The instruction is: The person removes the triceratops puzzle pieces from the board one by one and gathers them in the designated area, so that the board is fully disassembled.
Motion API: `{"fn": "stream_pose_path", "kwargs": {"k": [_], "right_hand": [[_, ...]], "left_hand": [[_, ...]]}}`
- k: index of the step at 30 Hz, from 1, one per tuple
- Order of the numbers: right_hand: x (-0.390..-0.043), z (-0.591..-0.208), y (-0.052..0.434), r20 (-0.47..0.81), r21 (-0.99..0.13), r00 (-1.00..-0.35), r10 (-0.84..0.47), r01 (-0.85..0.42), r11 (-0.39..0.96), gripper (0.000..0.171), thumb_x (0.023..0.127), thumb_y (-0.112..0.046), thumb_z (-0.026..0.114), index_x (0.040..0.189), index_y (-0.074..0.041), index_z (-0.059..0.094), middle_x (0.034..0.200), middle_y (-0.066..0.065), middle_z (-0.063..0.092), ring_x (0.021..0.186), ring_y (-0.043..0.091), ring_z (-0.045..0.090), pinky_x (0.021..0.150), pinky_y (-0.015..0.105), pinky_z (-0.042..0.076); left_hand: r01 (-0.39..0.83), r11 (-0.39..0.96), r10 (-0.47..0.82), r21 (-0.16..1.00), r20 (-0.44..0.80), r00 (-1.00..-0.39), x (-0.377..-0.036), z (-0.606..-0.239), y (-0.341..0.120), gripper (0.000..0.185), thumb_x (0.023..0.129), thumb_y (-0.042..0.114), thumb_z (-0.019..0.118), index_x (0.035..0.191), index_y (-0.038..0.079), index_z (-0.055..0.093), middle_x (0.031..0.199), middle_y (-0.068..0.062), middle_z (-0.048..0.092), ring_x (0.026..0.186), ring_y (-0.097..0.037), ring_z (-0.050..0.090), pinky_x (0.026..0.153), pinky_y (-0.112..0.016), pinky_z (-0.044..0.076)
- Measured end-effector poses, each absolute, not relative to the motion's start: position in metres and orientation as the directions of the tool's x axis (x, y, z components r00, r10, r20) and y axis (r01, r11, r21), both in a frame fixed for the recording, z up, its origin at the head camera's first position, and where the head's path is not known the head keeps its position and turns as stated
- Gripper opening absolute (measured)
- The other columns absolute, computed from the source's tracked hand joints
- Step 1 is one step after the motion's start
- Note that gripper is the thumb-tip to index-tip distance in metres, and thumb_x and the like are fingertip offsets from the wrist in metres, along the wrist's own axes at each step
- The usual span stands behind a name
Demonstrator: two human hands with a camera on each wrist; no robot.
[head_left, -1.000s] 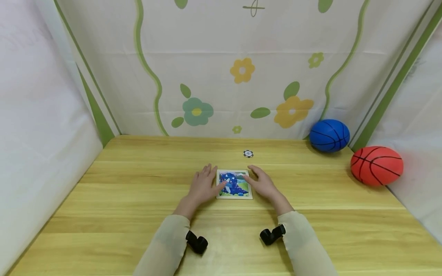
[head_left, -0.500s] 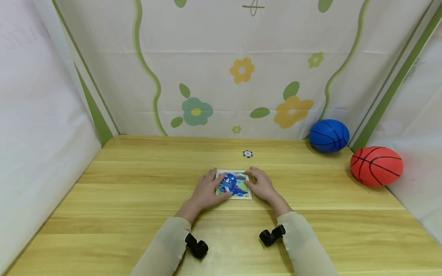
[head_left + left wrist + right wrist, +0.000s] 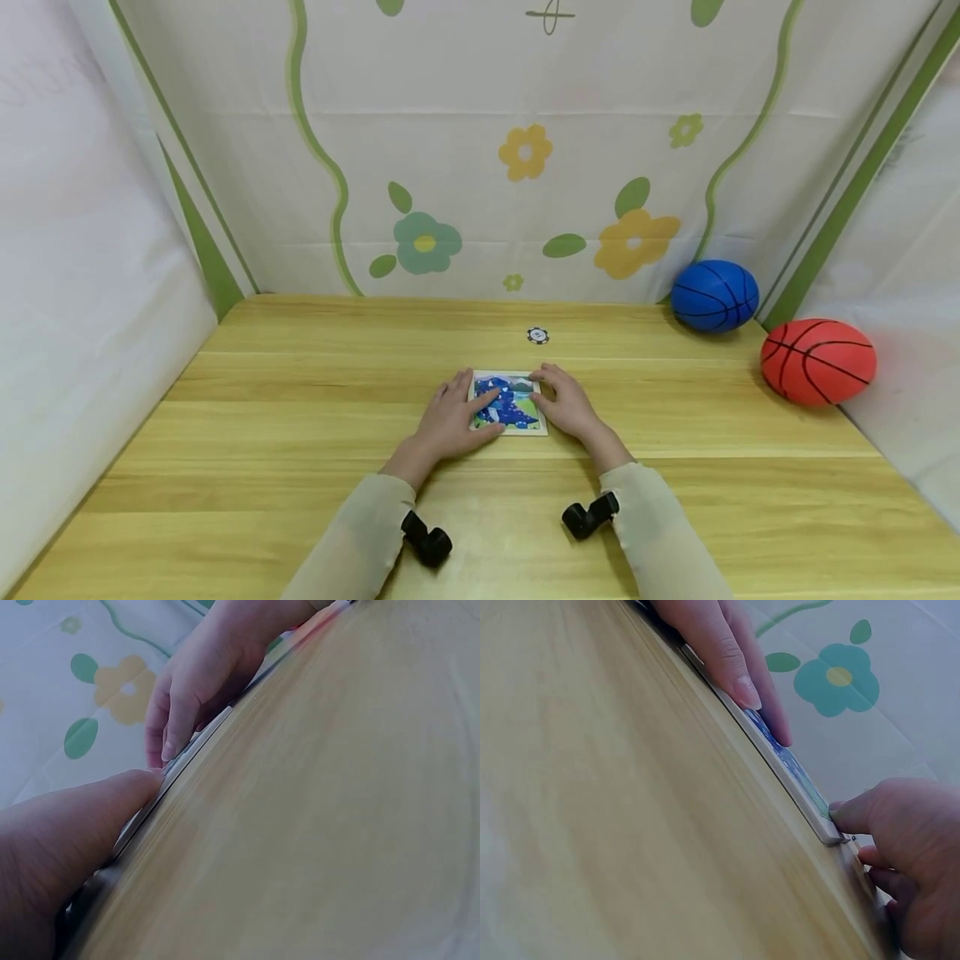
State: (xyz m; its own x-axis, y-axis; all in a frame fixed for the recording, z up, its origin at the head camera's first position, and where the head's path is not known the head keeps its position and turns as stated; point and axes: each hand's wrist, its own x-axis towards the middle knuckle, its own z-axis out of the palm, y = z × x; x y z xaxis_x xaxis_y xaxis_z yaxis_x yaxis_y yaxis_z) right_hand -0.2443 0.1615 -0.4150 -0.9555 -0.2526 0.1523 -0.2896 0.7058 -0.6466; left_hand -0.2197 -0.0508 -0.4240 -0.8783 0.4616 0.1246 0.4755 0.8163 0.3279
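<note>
A small square picture puzzle [image 3: 516, 411] with a pale frame and a blue dinosaur lies flat on the wooden table. My left hand [image 3: 447, 423] spreads over its left side, the index finger laid on the picture and the thumb at the near edge. At the right side, my right hand [image 3: 568, 403] holds the frame. In the right wrist view, the right thumb [image 3: 853, 816] rests on top of the board's corner, while the other fingers bend down beside the edge. The left wrist view shows the board edge-on, partly covered by both hands.
A black-and-white poker chip [image 3: 537, 335] lies behind the puzzle. A blue basketball [image 3: 715, 296] and a red basketball [image 3: 818, 362] sit at the table's right edge. A flower-printed cloth [image 3: 465, 167] hangs along the back, and white cloth walls flank both sides.
My left hand has come right and nearer, its thumb going from the picture to the near edge and its index finger onto the picture. The right hand's fingers have closed in on the frame.
</note>
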Motion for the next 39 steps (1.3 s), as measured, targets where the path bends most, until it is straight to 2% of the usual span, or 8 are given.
{"fn": "stream_pose_path", "kwargs": {"k": [6, 17, 27, 34, 39], "right_hand": [[-0.244, -0.416, 0.161, 0.154, -0.628, -0.956, -0.251, -0.290, 0.722, 0.031, 0.083, -0.014, 0.056, 0.113, -0.005, 0.054, 0.131, 0.021, 0.034, 0.120, 0.037, 0.026, 0.095, 0.052, 0.019], [-0.246, -0.419, 0.160, 0.161, -0.624, -0.958, -0.238, -0.286, 0.727, 0.027, 0.083, -0.014, 0.057, 0.109, -0.007, 0.056, 0.130, 0.021, 0.035, 0.119, 0.037, 0.028, 0.094, 0.052, 0.020], [-0.251, -0.418, 0.153, 0.130, -0.653, -0.970, -0.204, -0.239, 0.718, 0.026, 0.081, -0.011, 0.059, 0.106, -0.003, 0.057, 0.129, 0.019, 0.037, 0.119, 0.035, 0.029, 0.096, 0.047, 0.021], [-0.254, -0.416, 0.151, 0.113, -0.657, -0.976, -0.187, -0.215, 0.722, 0.027, 0.082, -0.009, 0.058, 0.108, -0.002, 0.054, 0.127, 0.015, 0.040, 0.119, 0.032, 0.030, 0.097, 0.045, 0.019], [-0.256, -0.418, 0.152, 0.128, -0.697, -0.978, -0.163, -0.206, 0.687, 0.026, 0.081, -0.008, 0.057, 0.106, -0.003, 0.053, 0.121, 0.013, 0.045, 0.116, 0.030, 0.034, 0.097, 0.044, 0.022]], "left_hand": [[0.457, 0.838, 0.454, 0.299, 0.085, -0.887, -0.219, -0.424, -0.048, 0.065, 0.081, 0.062, 0.033, 0.135, 0.026, 0.031, 0.141, -0.019, 0.007, 0.128, -0.030, 0.003, 0.099, -0.046, 0.007], [0.449, 0.845, 0.455, 0.289, 0.053, -0.889, -0.217, -0.422, -0.047, 0.063, 0.083, 0.059, 0.033, 0.136, 0.025, 0.029, 0.141, -0.019, 0.005, 0.128, -0.031, 0.001, 0.099, -0.047, 0.005], [0.444, 0.849, 0.454, 0.288, 0.033, -0.890, -0.216, -0.419, -0.048, 0.056, 0.088, 0.052, 0.030, 0.136, 0.024, 0.028, 0.141, -0.020, 0.004, 0.127, -0.032, 0.000, 0.099, -0.048, 0.004], [0.435, 0.849, 0.448, 0.301, 0.027, -0.894, -0.215, -0.419, -0.046, 0.057, 0.087, 0.053, 0.030, 0.136, 0.024, 0.028, 0.141, -0.019, 0.004, 0.128, -0.031, 0.000, 0.099, -0.049, 0.004], [0.434, 0.848, 0.448, 0.304, 0.027, -0.894, -0.216, -0.419, -0.045, 0.057, 0.087, 0.053, 0.030, 0.136, 0.024, 0.028, 0.141, -0.019, 0.004, 0.128, -0.031, 0.000, 0.099, -0.049, 0.004]]}}
